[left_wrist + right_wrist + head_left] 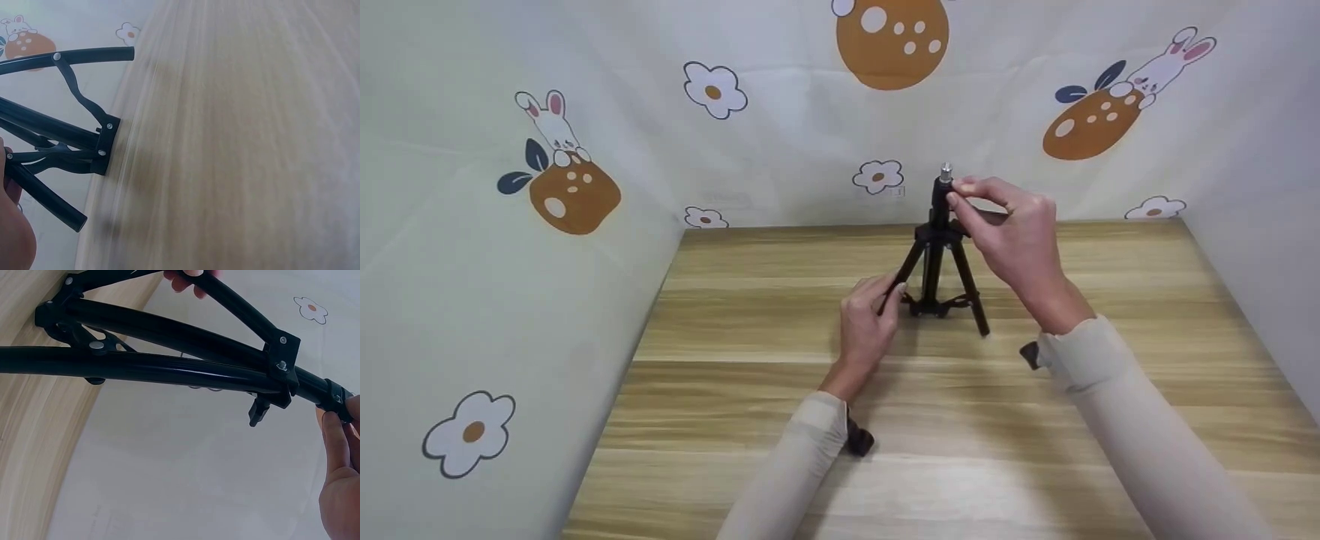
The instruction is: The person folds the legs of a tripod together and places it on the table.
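A small black tripod [934, 262] stands upright with its legs partly spread and a silver stud [946, 172] at its top. My left hand [870, 315] grips the left leg [911, 262] near its lower part. With thumb and fingertips, my right hand [1020, 232] pinches the upper end of the centre column [940, 196], just under the stud. In the right wrist view a small knob [259, 409] sticks out from the collar [282, 365] where the legs join. The lower bracket [107, 145] and its braces show in the left wrist view.
The tripod is over a wood-grain table [720, 405], towards its back edge. Behind and beside it hangs a pale cloth [780, 150] printed with flowers, rabbits and orange fruit. Black wrist devices [859, 437] are worn at both cuffs.
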Tool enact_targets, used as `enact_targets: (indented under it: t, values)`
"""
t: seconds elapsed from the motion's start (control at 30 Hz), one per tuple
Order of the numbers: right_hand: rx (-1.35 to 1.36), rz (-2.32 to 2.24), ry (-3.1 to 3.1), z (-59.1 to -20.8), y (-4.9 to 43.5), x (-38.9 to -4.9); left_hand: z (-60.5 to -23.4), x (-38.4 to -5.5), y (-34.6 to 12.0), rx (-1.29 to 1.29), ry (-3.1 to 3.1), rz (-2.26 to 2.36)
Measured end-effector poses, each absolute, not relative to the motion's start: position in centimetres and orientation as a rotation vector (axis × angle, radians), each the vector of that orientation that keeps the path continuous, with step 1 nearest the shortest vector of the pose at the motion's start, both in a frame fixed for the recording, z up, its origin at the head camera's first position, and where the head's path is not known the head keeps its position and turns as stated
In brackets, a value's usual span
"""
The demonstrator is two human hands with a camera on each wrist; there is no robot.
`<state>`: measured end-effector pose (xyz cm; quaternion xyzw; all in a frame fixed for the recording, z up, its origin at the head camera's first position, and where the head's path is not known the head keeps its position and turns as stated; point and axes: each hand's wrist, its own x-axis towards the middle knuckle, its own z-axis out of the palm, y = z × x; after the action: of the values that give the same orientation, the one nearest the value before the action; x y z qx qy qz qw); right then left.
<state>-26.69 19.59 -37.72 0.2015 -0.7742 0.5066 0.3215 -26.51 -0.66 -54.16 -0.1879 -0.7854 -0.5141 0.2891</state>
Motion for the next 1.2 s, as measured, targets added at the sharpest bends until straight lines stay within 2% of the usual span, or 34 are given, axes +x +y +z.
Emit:
enact_targets:
  t: [1.2]
  values:
    - [0.546,1.319,-2.041,-37.83,19.81,-26.79,-54.22,-27.04,-0.48,-0.543,-2.063,-1.344]
